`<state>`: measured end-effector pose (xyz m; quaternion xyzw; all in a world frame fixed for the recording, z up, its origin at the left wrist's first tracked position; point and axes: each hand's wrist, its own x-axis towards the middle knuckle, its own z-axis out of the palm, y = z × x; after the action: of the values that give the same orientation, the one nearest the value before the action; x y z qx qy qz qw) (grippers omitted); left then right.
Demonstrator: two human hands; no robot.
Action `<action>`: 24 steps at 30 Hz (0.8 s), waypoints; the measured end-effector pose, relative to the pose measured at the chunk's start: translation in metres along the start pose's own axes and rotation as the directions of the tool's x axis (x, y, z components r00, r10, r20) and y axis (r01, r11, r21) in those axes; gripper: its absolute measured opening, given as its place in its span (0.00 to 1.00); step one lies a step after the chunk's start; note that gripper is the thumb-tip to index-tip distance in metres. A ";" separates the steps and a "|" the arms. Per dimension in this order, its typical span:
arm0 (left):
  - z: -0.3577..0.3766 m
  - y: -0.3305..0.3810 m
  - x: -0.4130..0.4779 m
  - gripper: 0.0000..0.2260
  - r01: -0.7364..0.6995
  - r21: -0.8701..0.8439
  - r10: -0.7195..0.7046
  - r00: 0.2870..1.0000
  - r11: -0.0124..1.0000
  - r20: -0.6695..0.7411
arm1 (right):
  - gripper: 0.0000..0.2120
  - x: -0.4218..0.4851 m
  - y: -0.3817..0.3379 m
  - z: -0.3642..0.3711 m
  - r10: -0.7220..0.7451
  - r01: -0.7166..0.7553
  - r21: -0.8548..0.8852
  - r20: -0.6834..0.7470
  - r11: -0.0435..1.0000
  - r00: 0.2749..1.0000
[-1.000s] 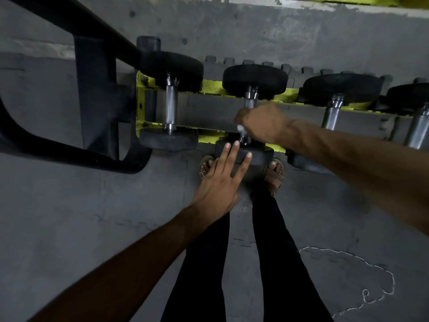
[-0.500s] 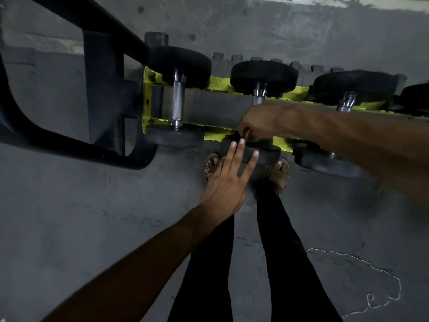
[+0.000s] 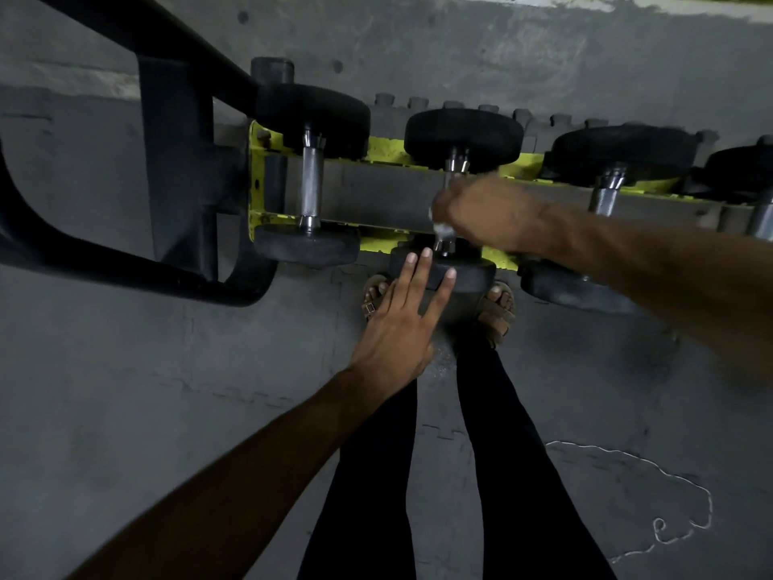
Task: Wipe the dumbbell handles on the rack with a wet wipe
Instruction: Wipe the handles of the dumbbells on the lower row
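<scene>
The right hand (image 3: 481, 213) is curled tight round the second handle (image 3: 455, 166), counting from the rack's left end, and covers most of the bar between the two rails. A pale scrap at the edge of the fist, blurred, looks like the wet wipe (image 3: 438, 228) pressed against the metal. The left hand (image 3: 399, 320) is spread flat with straight fingers (image 3: 422, 270) resting on the near weight (image 3: 464, 278) of that same dumbbell, just past the rack's near rail; it seems to be steadying the dumbbell and holds nothing. Outward from there, the rack (image 3: 382, 146) shows yellow rails carrying a row of dumbbells laid across them. The first handle (image 3: 311, 188) sits at the left end, bare and well apart from both hands. The third handle (image 3: 605, 196) lies just beyond the right forearm, and a fourth handle (image 3: 761, 219) is cut off at the right edge of the view. Judging by this, the wiping is in its early part. The second bar is in hand, and the first may be done, though nothing on the metal shows whether it is. The third, the fourth and any further along probably remain.
</scene>
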<state>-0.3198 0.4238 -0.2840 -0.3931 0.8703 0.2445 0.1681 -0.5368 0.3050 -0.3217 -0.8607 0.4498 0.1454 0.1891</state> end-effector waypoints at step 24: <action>-0.004 0.001 0.000 0.44 0.015 0.004 -0.015 1.000 1.000 0.018 | 0.09 -0.008 -0.014 0.041 0.538 -0.338 0.822 0.559 -0.458 0.631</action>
<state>-0.3208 0.4216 -0.2805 -0.3970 0.8663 0.2449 0.1785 -0.5327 0.3372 -0.3521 -0.1230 0.7178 -0.2363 0.6433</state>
